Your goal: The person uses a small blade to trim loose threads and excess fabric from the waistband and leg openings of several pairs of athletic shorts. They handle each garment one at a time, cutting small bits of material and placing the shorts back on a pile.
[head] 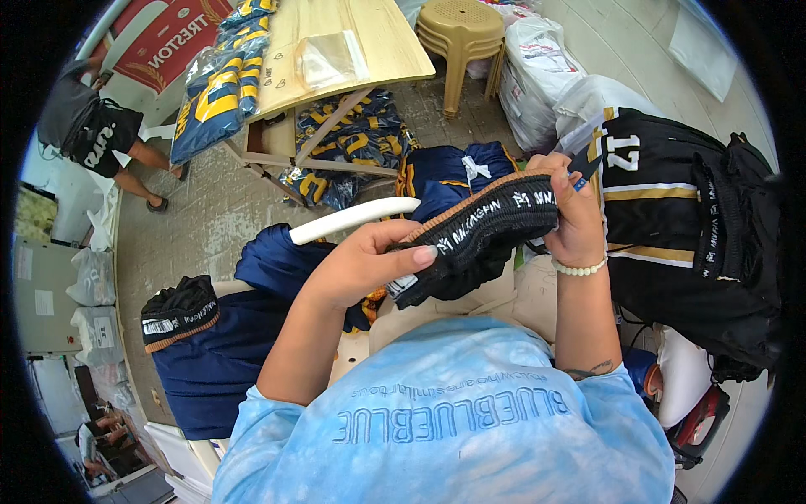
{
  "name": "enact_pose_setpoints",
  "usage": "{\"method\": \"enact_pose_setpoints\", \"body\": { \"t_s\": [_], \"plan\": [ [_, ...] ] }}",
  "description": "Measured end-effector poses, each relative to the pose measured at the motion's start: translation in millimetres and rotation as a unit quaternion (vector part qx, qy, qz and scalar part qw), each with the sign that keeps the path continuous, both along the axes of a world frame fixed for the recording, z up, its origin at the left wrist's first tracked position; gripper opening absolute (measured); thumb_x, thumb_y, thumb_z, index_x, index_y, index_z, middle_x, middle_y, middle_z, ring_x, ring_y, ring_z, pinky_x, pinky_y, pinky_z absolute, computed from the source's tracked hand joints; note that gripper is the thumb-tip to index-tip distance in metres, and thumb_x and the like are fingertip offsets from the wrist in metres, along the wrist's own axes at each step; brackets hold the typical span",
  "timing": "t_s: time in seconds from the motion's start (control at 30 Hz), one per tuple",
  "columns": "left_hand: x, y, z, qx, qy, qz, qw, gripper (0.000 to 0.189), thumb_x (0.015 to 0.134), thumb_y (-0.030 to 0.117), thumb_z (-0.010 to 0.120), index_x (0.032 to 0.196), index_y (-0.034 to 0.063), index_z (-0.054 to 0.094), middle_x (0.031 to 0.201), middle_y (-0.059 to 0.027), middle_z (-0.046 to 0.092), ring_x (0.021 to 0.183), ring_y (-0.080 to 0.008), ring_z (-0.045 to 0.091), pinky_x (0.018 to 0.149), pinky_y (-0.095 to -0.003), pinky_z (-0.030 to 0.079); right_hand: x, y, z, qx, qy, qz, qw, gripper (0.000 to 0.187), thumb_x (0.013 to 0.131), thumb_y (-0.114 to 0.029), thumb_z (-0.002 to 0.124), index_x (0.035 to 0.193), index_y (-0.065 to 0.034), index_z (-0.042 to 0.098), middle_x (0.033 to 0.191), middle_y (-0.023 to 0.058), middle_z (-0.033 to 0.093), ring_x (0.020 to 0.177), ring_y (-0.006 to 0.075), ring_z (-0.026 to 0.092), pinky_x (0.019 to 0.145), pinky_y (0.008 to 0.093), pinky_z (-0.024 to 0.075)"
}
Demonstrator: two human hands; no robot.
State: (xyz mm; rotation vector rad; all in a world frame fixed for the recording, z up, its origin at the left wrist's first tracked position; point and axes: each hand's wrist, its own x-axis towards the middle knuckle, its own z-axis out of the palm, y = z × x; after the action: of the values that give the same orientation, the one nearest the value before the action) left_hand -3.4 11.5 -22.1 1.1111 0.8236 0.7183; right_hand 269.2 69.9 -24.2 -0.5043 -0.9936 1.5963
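Note:
A black garment's elastic waistband (478, 233) with white lettering and a brown edge is stretched between both hands. My left hand (378, 258) pinches its lower left end, the thumb on top near a white label. My right hand (573, 214) grips the other end, with a small blue item at the fingers. Behind the band lies navy shorts fabric (459, 167) with a white drawstring. Navy garments (220, 365) lie at the left, a black waistband piece (182, 315) on top. Black jerseys or shorts (667, 220) with gold and white stripes are piled at the right.
A wooden folding table (340, 50) holds bagged navy jerseys (217, 101); more bags lie beneath. Stacked tan stools (463, 38) and a white sack (538, 75) stand behind. A white curved chair arm (356, 220) is beside my left hand. Another person (94, 126) stands at upper left; an iron (699, 422) is at lower right.

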Motion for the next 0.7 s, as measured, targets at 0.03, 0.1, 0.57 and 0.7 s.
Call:
{"method": "enact_pose_setpoints", "body": {
  "t_s": [0.03,0.1,0.57,0.7],
  "plan": [
    [0.5,-0.5,1.2,-0.017,-0.040,0.010,0.999,0.032,0.095,0.025,0.063,0.109,-0.0033,0.065,0.099,-0.0023,0.066,0.089,-0.0080,0.059,0.082,-0.0246,0.047,-3.5,-0.7,0.6,-0.008,0.007,0.001,1.000,0.019,0.096,-0.023,0.062,0.088,-0.0074,0.056,0.087,0.0030,0.057,0.065,0.0045,0.048,0.055,0.0198,0.0369],
    [2.7,-1.6,3.6,-0.052,-0.091,0.039,0.994,0.030,0.093,0.019,0.066,0.112,-0.0039,0.065,0.102,-0.0031,0.067,0.093,-0.0079,0.059,0.086,-0.0248,0.047,-7.7,-0.5,5.9,0.008,-0.194,-0.110,0.975,0.016,0.090,-0.018,0.070,0.098,-0.0070,0.060,0.095,0.0015,0.057,0.072,0.0029,0.048,0.060,0.0185,0.0375],
    [6.1,-1.3,17.3,-0.006,-0.204,0.159,0.966,0.028,0.096,0.017,0.062,0.117,-0.0022,0.062,0.105,-0.0067,0.069,0.095,-0.0112,0.064,0.086,-0.0273,0.049,-35.5,-35.0,39.7,0.276,-0.427,0.006,0.861,0.036,0.073,-0.023,0.084,0.097,-0.0038,0.064,0.081,0.0030,0.059,0.066,0.0113,0.053,0.059,0.0235,0.0416],
    [5.9,-2.8,17.8,-0.013,-0.223,0.164,0.961,0.027,0.097,0.015,0.060,0.116,-0.0028,0.062,0.106,-0.0079,0.069,0.094,-0.0116,0.064,0.086,-0.0280,0.050,-47.9,-42.5,28.3,0.301,-0.434,-0.093,0.844,0.039,0.065,-0.028,0.090,0.088,-0.0049,0.067,0.067,0.0027,0.059,0.053,0.0136,0.054,0.050,0.0260,0.0422]
  ]
}}
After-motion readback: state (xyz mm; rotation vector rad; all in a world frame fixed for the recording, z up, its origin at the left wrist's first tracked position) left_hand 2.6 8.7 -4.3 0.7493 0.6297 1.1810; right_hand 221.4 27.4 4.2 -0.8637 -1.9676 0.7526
